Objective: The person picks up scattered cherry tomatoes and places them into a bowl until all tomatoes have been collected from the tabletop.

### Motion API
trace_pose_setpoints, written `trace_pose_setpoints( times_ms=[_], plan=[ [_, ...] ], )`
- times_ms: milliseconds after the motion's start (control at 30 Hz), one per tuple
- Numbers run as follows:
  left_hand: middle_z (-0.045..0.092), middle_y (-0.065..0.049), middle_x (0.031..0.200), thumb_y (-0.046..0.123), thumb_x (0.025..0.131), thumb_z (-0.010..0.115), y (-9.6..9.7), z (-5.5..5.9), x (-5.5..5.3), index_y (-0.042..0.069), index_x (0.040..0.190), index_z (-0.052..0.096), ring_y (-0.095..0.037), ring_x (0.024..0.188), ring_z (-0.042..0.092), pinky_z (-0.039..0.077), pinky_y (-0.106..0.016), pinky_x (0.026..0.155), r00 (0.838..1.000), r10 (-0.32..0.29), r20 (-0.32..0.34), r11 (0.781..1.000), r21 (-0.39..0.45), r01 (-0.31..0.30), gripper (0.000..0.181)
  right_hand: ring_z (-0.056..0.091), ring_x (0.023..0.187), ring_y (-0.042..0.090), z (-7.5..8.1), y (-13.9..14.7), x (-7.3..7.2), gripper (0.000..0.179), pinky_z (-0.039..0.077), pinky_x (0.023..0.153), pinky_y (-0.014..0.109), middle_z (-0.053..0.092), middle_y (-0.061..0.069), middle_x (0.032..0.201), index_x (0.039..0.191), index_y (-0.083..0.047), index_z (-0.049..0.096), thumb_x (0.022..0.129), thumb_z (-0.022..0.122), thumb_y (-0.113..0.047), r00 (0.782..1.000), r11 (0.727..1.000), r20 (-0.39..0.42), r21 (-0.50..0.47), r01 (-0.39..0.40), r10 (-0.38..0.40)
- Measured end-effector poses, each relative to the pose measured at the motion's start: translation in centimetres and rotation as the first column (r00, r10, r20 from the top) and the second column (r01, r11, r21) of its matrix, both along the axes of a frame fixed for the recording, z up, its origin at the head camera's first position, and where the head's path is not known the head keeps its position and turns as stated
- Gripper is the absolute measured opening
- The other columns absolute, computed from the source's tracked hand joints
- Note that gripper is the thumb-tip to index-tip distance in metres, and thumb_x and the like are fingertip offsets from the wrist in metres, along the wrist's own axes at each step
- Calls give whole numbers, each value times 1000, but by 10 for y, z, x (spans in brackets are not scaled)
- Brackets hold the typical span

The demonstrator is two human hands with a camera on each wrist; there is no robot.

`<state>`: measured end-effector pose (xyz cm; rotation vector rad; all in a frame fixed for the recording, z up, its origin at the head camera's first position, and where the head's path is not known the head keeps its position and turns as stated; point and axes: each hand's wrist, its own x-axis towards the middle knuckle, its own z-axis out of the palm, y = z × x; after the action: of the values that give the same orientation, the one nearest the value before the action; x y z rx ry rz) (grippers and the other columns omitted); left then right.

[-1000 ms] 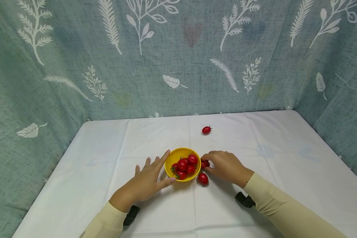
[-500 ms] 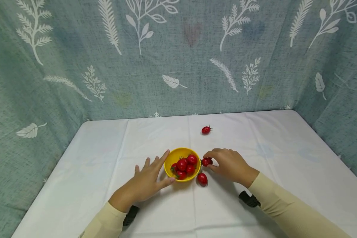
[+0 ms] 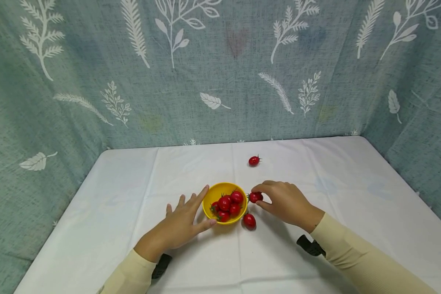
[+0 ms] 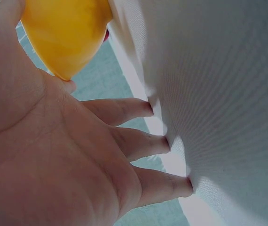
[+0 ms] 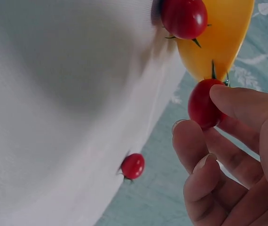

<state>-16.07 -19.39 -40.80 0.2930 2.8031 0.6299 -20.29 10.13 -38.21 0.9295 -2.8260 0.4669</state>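
Observation:
A small yellow bowl (image 3: 214, 193) with several red cherry tomatoes (image 3: 224, 203) in it stands mid-table in the head view. My left hand (image 3: 180, 226) rests against its left side, thumb and index finger at the wall; the other fingers are spread straight, their tips on the cloth in the left wrist view. Just right of the rim, my right hand (image 3: 284, 202) pinches a cherry tomato (image 5: 203, 104) between thumb and fingers, its green stem toward the bowl. Another loose tomato (image 3: 249, 221) lies by the bowl's front right side.
Farther back on the white tablecloth (image 3: 297, 163) lies a single cherry tomato (image 3: 254, 161). Behind the table hangs a green-blue curtain (image 3: 220, 81) with white leaf prints, which also runs along both sides.
My right hand has lifted slightly and shifted a little right and back with the pinched tomato, which shows more plainly now. The left hand and bowl have stayed put.

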Motion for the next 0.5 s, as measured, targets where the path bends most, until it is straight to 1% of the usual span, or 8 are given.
trace_pose_setpoints(
  times_ms=[267, 400, 500],
  plan=[
    [26, -19, 163, 79, 85, 53, 0, 0, 0, 48, 158, 2, -54, 150, 9, 2, -82, 109, 1000, -4, -6, 1000, -2, 4, 94, 71, 85, 15, 6, -2, 1, 29, 58, 70, 31, 74, -5, 102, 112, -18, 75, 84, 82, -22, 999, 1000, -31, -20, -9, 8],
    [26, -19, 163, 79, 85, 53, 0, 0, 0, 48, 158, 3, -53, 150, 9, 2, -82, 109, 1000, -2, -7, 1000, -2, 2, 94, 71, 84, 14, 8, -4, 1, 29, 57, 69, 30, 74, -5, 102, 112, -18, 75, 84, 82, -22, 999, 1000, -51, -25, -13, 12],
    [26, -19, 164, 79, 85, 53, 0, 0, 0, 50, 157, 1, -53, 151, 9, 2, -81, 109, 1000, -1, -2, 1000, -1, 1, 94, 70, 81, 13, 9, -8, 2, 29, 56, 66, 27, 74, -5, 101, 111, -18, 75, 84, 82, -22, 997, 999, -67, -37, -25, 22]
  ],
)
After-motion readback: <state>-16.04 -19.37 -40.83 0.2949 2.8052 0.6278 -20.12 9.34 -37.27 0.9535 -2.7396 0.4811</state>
